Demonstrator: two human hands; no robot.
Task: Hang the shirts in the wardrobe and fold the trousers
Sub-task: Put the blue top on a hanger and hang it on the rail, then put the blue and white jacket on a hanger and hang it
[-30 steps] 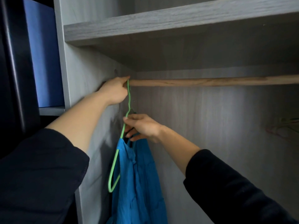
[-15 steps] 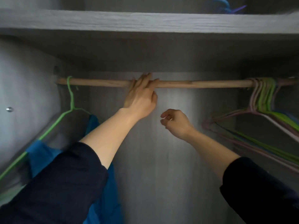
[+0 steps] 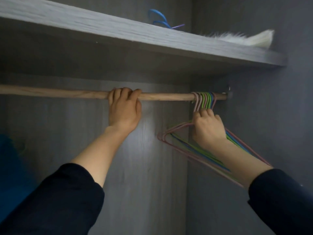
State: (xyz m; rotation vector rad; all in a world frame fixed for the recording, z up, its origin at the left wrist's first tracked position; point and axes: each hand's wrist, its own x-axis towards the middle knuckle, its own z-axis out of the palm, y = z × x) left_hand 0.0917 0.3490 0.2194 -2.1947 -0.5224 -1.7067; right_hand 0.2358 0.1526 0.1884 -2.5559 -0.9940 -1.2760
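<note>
Hangers (image 3: 204, 101) gripped by right hand (image 3: 209, 129); left hand (image 3: 124, 112) grips rod (image 3: 59, 94).

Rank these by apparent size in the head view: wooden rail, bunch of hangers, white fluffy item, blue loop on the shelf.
1. wooden rail
2. bunch of hangers
3. white fluffy item
4. blue loop
The last two lie farther back, so true sizes are unsure.

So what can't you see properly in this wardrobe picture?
All head view:
Blue cloth: cut off by the left edge, blurred; shirt or not, unclear.
White furry thing: the grey wooden shelf hides its underside.
Pink, green and blue wire hangers: the right hand covers their necks, so which it grips is unclear.
Blue and purple loops: shelf hides most.
</note>
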